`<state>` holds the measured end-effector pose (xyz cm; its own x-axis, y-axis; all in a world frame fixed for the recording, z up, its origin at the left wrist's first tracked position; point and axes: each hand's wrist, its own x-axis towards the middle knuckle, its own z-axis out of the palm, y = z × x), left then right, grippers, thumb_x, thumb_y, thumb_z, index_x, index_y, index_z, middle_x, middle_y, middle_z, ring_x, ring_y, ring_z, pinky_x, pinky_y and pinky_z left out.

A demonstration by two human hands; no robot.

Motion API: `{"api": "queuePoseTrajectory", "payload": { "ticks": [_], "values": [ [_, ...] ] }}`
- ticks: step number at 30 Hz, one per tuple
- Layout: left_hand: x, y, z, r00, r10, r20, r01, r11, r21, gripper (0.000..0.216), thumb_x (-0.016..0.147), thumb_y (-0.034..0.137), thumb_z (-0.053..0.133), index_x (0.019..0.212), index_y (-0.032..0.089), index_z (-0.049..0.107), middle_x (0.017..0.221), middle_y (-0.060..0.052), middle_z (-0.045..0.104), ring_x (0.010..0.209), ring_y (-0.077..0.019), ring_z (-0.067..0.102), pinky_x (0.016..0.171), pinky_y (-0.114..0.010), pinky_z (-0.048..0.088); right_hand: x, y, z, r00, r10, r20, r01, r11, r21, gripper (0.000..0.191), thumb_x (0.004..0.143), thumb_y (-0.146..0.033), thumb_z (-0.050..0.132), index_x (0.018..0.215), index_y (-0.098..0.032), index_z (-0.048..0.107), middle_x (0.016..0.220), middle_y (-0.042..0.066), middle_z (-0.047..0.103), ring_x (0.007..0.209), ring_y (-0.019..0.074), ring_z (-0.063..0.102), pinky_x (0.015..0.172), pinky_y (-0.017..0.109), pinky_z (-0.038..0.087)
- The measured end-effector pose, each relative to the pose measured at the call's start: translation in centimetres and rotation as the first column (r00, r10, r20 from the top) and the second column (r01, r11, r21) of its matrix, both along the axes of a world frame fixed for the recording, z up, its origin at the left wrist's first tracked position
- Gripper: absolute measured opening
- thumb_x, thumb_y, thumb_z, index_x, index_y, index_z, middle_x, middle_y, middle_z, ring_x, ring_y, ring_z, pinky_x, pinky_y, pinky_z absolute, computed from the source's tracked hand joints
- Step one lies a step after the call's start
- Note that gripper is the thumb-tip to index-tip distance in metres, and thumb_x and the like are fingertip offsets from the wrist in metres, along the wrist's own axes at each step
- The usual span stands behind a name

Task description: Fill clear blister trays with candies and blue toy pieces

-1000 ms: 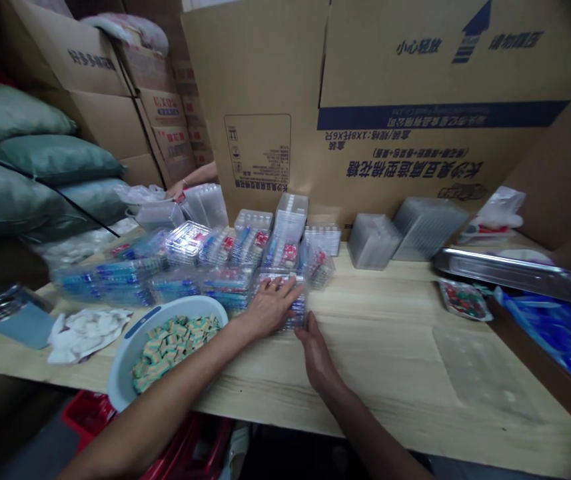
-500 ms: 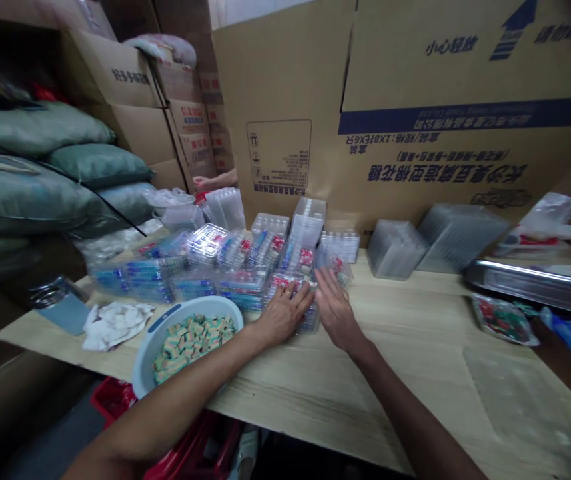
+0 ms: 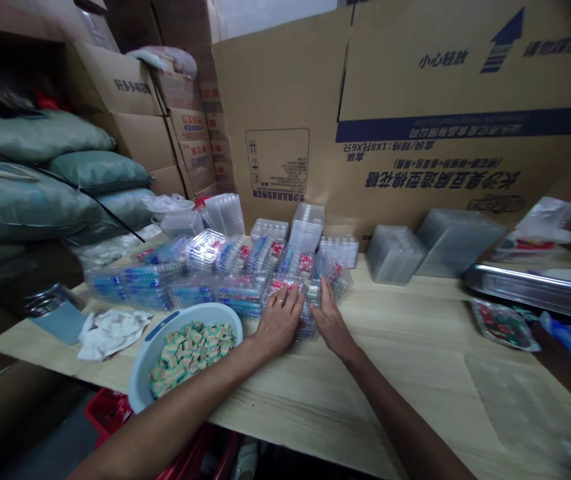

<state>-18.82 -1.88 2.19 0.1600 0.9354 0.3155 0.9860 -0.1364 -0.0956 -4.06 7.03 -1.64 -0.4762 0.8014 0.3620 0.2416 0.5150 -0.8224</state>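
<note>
My left hand [image 3: 279, 321] lies flat, fingers stretched, on a clear plastic box of coloured pieces [image 3: 306, 308] at the near end of a row of filled boxes [image 3: 195, 283]. My right hand [image 3: 329, 317] presses against that same box from its right side, fingers straight and together. The box sits on the pale wooden table [image 3: 390, 353]. A light blue bowl of striped candy blocks [image 3: 185, 347] stands just left of my left forearm.
Stacks of clear boxes [image 3: 395, 252] and a metal tray [image 3: 530, 287] sit to the right, a packet of sweets [image 3: 502, 323] near them. A big cardboard box [image 3: 415, 113] walls the back. Crumpled white cloth [image 3: 112, 330] lies left, green sacks [image 3: 40, 173] beyond.
My right hand came from the box's near edge up to its right side. The left hand stayed on top. The other person's hand at the back left is gone from view.
</note>
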Motion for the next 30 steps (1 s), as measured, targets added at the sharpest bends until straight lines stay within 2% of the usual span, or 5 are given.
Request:
{"api": "queuePoseTrajectory", "payload": {
  "ticks": [7, 14, 23, 27, 30],
  "values": [
    [-0.1, -0.4, 1.3, 0.982, -0.007, 0.187, 0.005, 1.0, 0.014, 0.062, 0.087, 0.033, 0.069, 0.143, 0.015, 0.046, 0.151, -0.019, 0.045, 0.143, -0.0345, 0.038, 0.116, -0.052, 0.034, 0.3, 1.7, 0.8, 0.989, 0.057, -0.138, -0.053, 0.998, 0.031, 0.074, 0.082, -0.04, 0.057, 0.149, -0.016, 0.038, 0.151, 0.015, 0.039, 0.143, 0.0304, 0.035, 0.122, 0.05, 0.024],
    [-3.8, 2.9, 6.2, 0.928, -0.087, 0.362, 0.179, 0.957, -0.228, 0.114, 0.068, 0.051, 0.085, 0.159, 0.025, 0.021, 0.168, -0.02, 0.009, 0.154, -0.0432, 0.004, 0.118, -0.068, 0.017, 0.8, 2.0, 0.5, 0.987, 0.057, -0.152, -0.047, 0.997, 0.067, 0.075, 0.086, -0.046, 0.059, 0.151, -0.015, 0.035, 0.153, 0.017, 0.037, 0.143, 0.0322, 0.033, 0.122, 0.053, 0.024],
    [-5.6, 5.5, 7.4, 0.877, -0.184, 0.444, 0.32, 0.912, -0.255, 0.124, 0.056, 0.059, 0.09, 0.157, 0.023, 0.029, 0.151, -0.02, 0.041, 0.143, -0.0427, 0.034, 0.119, -0.06, 0.02, 1.4, 4.2, 0.6, 0.955, 0.097, -0.282, -0.13, 0.986, -0.103, 0.064, 0.092, -0.044, 0.051, 0.15, -0.018, 0.041, 0.152, 0.013, 0.045, 0.141, 0.0303, 0.042, 0.118, 0.051, 0.033],
    [-7.1, 5.2, 7.8, 0.738, -0.06, 0.672, 0.301, 0.921, -0.248, 0.118, 0.059, 0.063, 0.087, 0.156, 0.024, 0.034, 0.16, -0.018, 0.032, 0.149, -0.0406, 0.025, 0.12, -0.056, 0.023, 1.6, 6.2, 3.3, 0.994, -0.005, 0.108, 0.012, 0.997, -0.071, 0.051, 0.085, -0.016, 0.044, 0.133, -0.015, 0.061, 0.135, 0.011, 0.063, 0.125, 0.0257, 0.058, 0.11, 0.042, 0.043],
    [-7.8, 5.2, 8.2, 0.5, 0.018, 0.866, 0.265, 0.949, -0.173, 0.096, 0.071, 0.065, 0.078, 0.152, 0.028, 0.042, 0.163, -0.011, 0.032, 0.149, -0.0365, 0.029, 0.119, -0.051, 0.029, 0.9, 6.7, 6.0, 0.881, -0.056, 0.47, 0.019, 0.996, 0.084, 0.052, 0.084, -0.006, 0.041, 0.129, -0.015, 0.066, 0.128, 0.008, 0.067, 0.118, 0.0205, 0.062, 0.104, 0.032, 0.046]
  ]
}}
